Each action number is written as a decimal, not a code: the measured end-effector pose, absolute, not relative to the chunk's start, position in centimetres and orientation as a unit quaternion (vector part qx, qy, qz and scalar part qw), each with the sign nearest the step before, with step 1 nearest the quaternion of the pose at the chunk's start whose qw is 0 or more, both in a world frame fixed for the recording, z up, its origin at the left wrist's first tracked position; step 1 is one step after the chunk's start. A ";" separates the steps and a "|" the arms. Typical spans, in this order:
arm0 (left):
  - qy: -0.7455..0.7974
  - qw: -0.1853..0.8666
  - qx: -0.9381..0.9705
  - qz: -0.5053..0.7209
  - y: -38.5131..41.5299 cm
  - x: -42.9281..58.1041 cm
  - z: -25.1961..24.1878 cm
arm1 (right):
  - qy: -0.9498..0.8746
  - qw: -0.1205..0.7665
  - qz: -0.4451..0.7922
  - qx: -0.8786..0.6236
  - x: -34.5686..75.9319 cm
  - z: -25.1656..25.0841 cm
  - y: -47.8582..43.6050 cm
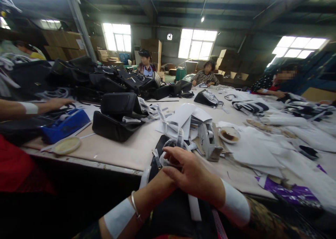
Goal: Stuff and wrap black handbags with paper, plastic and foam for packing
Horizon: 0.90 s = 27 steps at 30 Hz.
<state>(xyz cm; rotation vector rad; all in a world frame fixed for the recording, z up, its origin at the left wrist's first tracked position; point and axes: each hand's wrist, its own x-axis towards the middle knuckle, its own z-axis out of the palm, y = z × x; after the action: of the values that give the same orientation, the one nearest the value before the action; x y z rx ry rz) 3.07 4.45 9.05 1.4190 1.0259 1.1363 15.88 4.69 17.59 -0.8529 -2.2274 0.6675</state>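
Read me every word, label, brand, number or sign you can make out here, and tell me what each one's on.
No text is readable in this picture.
Purple packet: pale patterning, too blurred to tell if it is print.
Wall clock: dial too small to read.
Grey tape dispenser: a dark mark on its side, not legible.

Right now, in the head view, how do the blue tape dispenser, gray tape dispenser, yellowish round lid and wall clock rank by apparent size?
1. Blue tape dispenser
2. Gray tape dispenser
3. Yellowish round lid
4. Wall clock, far off, so true size unsure
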 end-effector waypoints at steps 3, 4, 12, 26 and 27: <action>0.379 0.639 0.479 0.467 3.5 2.0 10.1 | -0.839 0.335 0.307 -0.299 18.1 17.6 5.4; 0.354 0.693 0.419 0.467 3.4 1.4 10.7 | -0.843 0.321 0.313 -0.297 19.1 17.4 5.7; 0.298 0.716 0.103 0.623 7.4 -4.2 15.1 | -0.791 0.046 0.539 -0.285 22.5 16.4 3.3; 0.270 0.804 0.409 0.338 -0.4 6.0 12.1 | -0.467 0.572 0.553 -0.387 18.1 17.0 10.0; 0.280 0.800 0.417 0.328 -0.7 5.9 12.2 | -0.456 0.579 0.554 -0.387 18.3 16.7 10.3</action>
<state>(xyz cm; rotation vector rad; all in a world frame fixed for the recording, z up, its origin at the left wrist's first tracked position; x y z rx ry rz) 5.89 -0.68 12.18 0.8953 0.6016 0.7045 18.34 10.31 16.69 -0.9038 -1.0651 1.2963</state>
